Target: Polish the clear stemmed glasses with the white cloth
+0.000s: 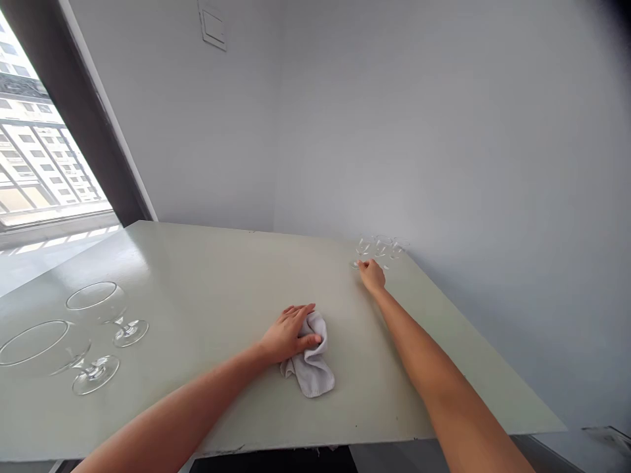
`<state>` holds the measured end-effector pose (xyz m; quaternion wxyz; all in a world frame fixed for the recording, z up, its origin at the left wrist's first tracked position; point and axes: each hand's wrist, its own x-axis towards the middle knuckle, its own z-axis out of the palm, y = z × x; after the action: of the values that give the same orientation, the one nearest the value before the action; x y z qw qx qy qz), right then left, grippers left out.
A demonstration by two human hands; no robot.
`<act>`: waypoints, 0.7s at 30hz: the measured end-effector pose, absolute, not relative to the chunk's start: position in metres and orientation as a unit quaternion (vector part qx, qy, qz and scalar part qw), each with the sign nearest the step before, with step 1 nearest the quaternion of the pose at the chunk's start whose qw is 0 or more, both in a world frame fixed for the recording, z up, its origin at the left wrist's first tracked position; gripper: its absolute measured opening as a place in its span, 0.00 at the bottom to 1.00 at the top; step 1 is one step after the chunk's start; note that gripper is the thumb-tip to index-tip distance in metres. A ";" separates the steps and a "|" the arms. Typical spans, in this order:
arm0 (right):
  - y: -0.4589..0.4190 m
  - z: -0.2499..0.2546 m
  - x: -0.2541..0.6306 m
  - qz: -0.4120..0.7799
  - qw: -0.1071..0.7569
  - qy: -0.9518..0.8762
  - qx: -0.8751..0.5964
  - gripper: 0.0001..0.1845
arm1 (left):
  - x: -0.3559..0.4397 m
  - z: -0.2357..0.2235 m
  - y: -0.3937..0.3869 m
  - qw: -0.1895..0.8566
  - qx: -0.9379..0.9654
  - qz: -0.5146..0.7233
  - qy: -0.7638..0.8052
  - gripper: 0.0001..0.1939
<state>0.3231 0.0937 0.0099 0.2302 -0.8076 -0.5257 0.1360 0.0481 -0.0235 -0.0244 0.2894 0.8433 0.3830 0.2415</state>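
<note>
My left hand (290,335) rests on the tabletop near its front middle, closed over a crumpled pale grey cloth (314,376). The thumb lies across the folds and a corner of the fabric spreads toward the front edge. Stretched far out to the right, my right hand (373,274) has its fingers pinched at the stem of a stemmed glass (363,247). That glass stands in a small cluster with other clear stemmed glasses (396,249) at the table's far right. My fingers partly hide the stem.
Two larger-looking stemmed glasses, one farther back (131,333) and one nearer (96,375), stand on the left of the pale table (221,276). Walls (419,131) border the back and right. A window (44,144) is at the left, and a wall switch (213,27) is above.
</note>
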 end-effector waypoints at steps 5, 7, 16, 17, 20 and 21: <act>0.028 0.015 0.279 0.285 0.173 -0.648 -0.685 0.31 | 0.051 -0.025 -0.023 0.360 0.757 0.333 0.431 0.21; 0.003 0.012 0.256 0.370 0.114 -0.723 -0.572 0.29 | 0.051 -0.026 -0.023 0.373 0.734 0.358 0.440 0.21; -0.025 -0.015 0.220 0.350 0.226 -0.748 -0.516 0.18 | 0.035 0.015 -0.030 0.291 0.651 0.539 0.449 0.11; -0.024 -0.017 0.223 0.380 0.254 -0.726 -0.514 0.17 | 0.031 0.026 -0.034 0.269 0.650 0.562 0.435 0.10; -0.019 -0.023 0.233 0.489 0.339 -0.632 -0.496 0.18 | 0.016 0.050 -0.054 0.212 0.655 0.603 0.403 0.10; -0.018 -0.024 0.236 0.520 0.366 -0.601 -0.484 0.19 | 0.008 0.052 -0.062 0.189 0.653 0.613 0.403 0.09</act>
<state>0.2357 -0.0184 -0.0244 0.3655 -0.4839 -0.6012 0.5204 0.0083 -0.0622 0.0524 0.1886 0.6534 0.4028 0.6126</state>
